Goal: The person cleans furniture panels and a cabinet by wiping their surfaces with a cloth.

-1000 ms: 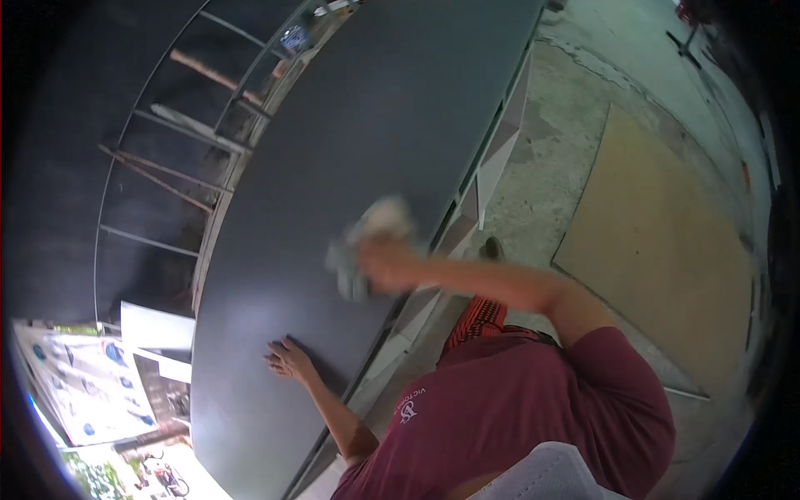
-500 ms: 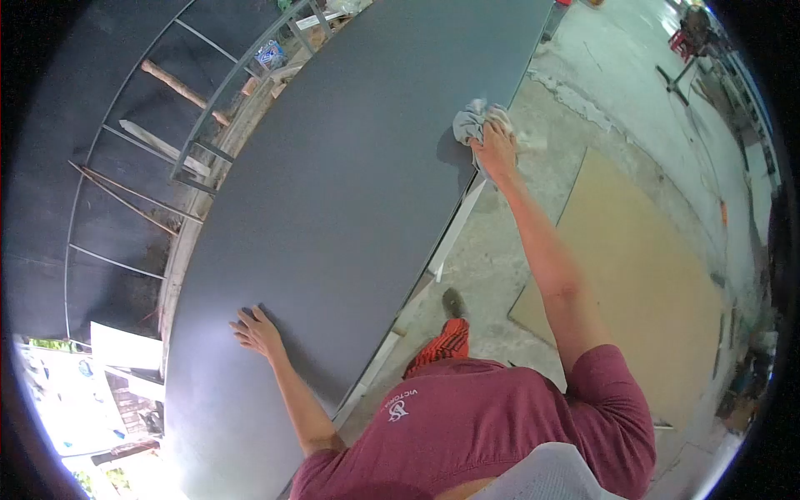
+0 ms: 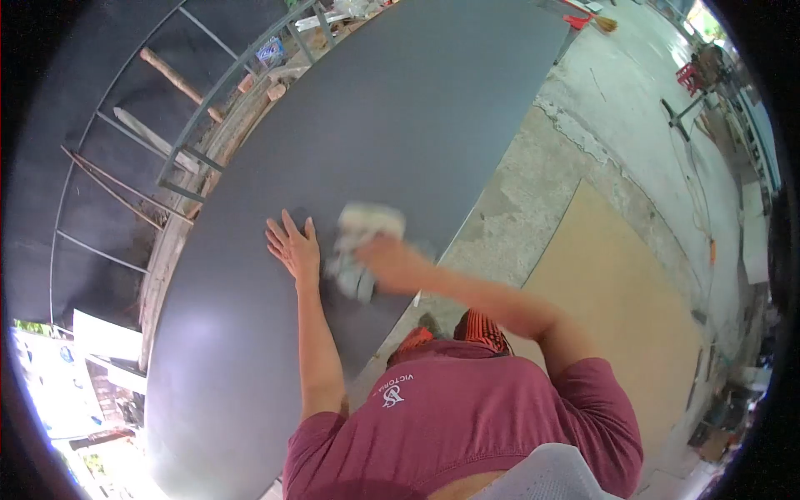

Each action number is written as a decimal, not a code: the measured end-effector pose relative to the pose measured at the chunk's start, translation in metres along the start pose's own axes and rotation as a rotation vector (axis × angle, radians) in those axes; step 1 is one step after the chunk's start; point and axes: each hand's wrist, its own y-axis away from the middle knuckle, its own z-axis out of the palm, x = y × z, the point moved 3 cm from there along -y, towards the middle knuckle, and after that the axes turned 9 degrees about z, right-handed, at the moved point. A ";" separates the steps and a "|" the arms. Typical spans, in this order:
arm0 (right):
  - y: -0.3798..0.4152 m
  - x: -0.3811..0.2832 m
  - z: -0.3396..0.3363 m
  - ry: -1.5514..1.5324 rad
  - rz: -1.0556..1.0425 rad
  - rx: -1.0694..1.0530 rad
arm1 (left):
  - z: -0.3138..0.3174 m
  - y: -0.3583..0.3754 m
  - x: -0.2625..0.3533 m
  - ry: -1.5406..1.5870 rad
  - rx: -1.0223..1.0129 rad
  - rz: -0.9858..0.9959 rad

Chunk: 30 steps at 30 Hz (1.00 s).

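Note:
A large dark grey panel (image 3: 400, 108) spreads out in front of me. My left hand (image 3: 295, 248) lies on its surface with the fingers spread and nothing in them. Just to the right, my right hand (image 3: 392, 262) is closed on a crumpled pale cloth (image 3: 367, 221) over the middle of the panel. Both the cloth and that hand are blurred by motion, and part of the cloth is hidden under the fingers.
A metal frame (image 3: 237, 62) and wooden pieces (image 3: 175, 79) lie beyond the panel's left side. On the floor to the right is a tan board (image 3: 617, 292). A broom head (image 3: 606, 24) and a red object (image 3: 577, 21) are at the top right.
My right hand has moved with the cloth from the panel's right edge left and toward me. My left hand has shifted forward and slightly right across the panel.

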 end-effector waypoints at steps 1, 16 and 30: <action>-0.004 0.037 -0.026 0.021 0.095 0.120 | 0.000 -0.001 0.002 0.032 0.013 0.031; -0.020 0.180 -0.100 0.019 -0.210 0.001 | 0.067 -0.094 0.196 -0.045 -0.017 -0.023; -0.034 0.594 -0.338 -0.114 0.829 0.422 | 0.101 -0.137 0.271 -0.147 -0.029 -0.258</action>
